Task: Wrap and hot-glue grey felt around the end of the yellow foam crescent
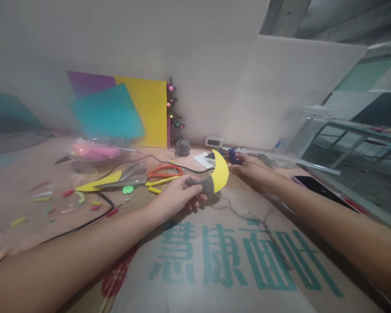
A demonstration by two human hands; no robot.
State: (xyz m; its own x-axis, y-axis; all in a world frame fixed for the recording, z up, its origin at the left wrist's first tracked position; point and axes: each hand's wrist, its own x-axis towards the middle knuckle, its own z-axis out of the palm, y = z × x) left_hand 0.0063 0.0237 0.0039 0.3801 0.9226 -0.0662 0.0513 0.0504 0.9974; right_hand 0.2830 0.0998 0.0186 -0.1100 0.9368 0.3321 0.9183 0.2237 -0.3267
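My left hand (185,191) pinches a crescent of yellow card (221,172). Dark grey yarn (207,185) is wound around its lower end, and a loose strand (263,224) trails from it over the table toward the lower right. Farther right, my right hand (247,168) has its fingers bent at a dark blue handled tool (233,155), seemingly small scissors. Its dark pointed end lies over a piece of white paper (202,160), partly hidden by the crescent. Left of my left hand lie large scissors with orange and yellow handles (164,171), their blades over a yellow card scrap (101,181).
Yellow (153,113), teal (107,113) and purple sheets lean on the wall beside a small decorated tree (175,115). A white digital clock (213,141) stands at the back. A phone (322,191) lies right. Colourful scraps and a black cable (97,219) spread left.
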